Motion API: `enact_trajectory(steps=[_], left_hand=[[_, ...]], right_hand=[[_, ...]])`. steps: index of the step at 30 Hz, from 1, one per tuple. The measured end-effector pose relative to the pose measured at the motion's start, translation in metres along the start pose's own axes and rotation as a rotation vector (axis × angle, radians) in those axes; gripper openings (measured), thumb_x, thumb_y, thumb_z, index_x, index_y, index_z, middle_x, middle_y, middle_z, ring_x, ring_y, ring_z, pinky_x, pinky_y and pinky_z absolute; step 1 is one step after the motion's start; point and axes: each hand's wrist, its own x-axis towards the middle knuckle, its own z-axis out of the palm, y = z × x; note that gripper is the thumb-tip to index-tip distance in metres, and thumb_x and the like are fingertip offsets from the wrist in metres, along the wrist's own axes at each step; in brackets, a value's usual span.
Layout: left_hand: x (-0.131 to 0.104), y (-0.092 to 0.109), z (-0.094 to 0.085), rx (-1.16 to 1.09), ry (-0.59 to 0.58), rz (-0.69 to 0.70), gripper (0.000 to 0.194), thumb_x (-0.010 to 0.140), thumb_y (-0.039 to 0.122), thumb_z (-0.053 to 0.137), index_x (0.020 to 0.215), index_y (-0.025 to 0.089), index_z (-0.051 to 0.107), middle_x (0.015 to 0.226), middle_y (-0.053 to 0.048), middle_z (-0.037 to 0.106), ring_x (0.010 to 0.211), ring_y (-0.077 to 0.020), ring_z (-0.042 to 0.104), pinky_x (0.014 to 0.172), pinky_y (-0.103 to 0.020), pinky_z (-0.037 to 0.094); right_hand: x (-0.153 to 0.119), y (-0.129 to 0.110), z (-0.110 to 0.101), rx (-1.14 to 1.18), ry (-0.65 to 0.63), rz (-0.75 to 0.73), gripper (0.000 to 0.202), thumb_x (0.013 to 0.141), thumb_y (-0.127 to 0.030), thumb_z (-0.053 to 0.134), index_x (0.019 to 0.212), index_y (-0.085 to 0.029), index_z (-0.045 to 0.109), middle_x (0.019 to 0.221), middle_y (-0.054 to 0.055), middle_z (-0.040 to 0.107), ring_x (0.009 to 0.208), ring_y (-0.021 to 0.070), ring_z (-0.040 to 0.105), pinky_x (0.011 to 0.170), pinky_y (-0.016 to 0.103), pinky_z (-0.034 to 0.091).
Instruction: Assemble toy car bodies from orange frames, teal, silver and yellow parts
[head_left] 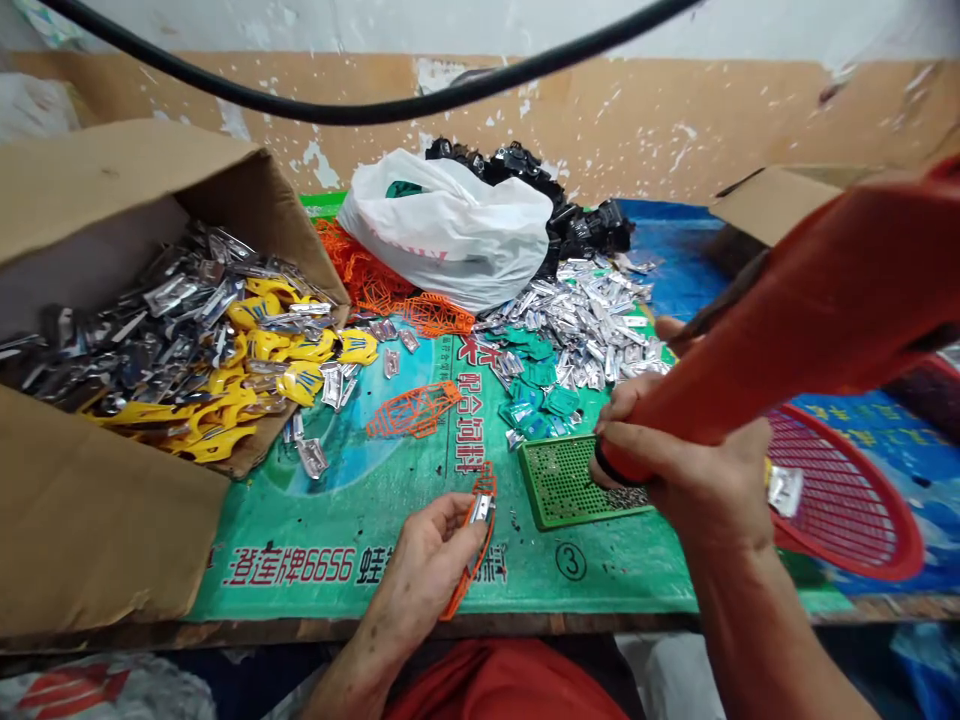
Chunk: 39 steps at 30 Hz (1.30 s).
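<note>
In the head view, my left hand (439, 550) is closed around an orange plastic frame (469, 580). A small silver part (481, 508) lies on that frame under my thumb and fingers. My right hand (701, 465) is wrapped round a thick red tool (795, 310), which looks like an electric screwdriver and slants down from the upper right. Its lower end and my fingertips are over a green perforated tray (547, 512) holding many small dark screws (626, 497). The tool's tip is hidden. Another orange frame (412, 410) lies flat beyond my left hand.
At left, a cardboard box (97, 500) spills silver and yellow pieces (304, 380). Behind are a white plastic bag (450, 230), black parts (592, 230), and silver (592, 320) and green pieces (536, 370). A red basket (885, 510) stands right; a black cable (360, 108) arcs overhead.
</note>
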Motion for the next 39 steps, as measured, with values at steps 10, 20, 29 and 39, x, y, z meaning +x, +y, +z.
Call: enact_trajectory(steps=[10, 20, 29, 39], left_hand=[[-0.01, 0.005, 0.005, 0.052, -0.128, 0.02, 0.023, 0.081, 0.038, 0.055, 0.084, 0.016, 0.061, 0.072, 0.001, 0.054, 0.068, -0.0128, 0.047, 0.062, -0.022, 0.038], [-0.01, 0.008, 0.011, 0.025, -0.145, -0.002, 0.022, 0.08, 0.036, 0.055, 0.083, 0.015, 0.06, 0.071, 0.001, 0.052, 0.067, -0.0122, 0.044, 0.062, -0.023, 0.036], [-0.01, 0.01, 0.013, 0.013, -0.145, -0.014, 0.022, 0.079, 0.036, 0.055, 0.082, 0.015, 0.059, 0.07, 0.002, 0.051, 0.066, -0.0119, 0.042, 0.061, -0.022, 0.035], [-0.011, 0.012, 0.016, -0.031, -0.124, -0.033, 0.024, 0.075, 0.036, 0.06, 0.084, 0.014, 0.065, 0.07, 0.001, 0.056, 0.065, -0.0123, 0.045, 0.06, -0.022, 0.036]], right_hand=[[-0.028, 0.009, 0.003, 0.231, 0.148, 0.238, 0.016, 0.066, -0.022, 0.078, 0.066, -0.019, 0.062, 0.065, -0.002, 0.059, 0.055, 0.0127, 0.057, 0.053, 0.03, 0.052], [-0.03, 0.014, 0.007, 0.271, 0.109, 0.253, 0.017, 0.065, -0.021, 0.077, 0.063, -0.017, 0.061, 0.063, -0.002, 0.057, 0.053, 0.0121, 0.055, 0.046, 0.027, 0.047], [-0.032, 0.014, 0.007, 0.19, 0.125, 0.241, 0.014, 0.064, -0.019, 0.077, 0.065, -0.017, 0.063, 0.065, -0.001, 0.06, 0.054, 0.0122, 0.055, 0.049, 0.028, 0.047], [-0.033, 0.013, 0.008, 0.127, 0.132, 0.232, 0.014, 0.065, -0.014, 0.074, 0.066, -0.018, 0.061, 0.066, -0.003, 0.06, 0.052, 0.0108, 0.054, 0.05, 0.027, 0.047]])
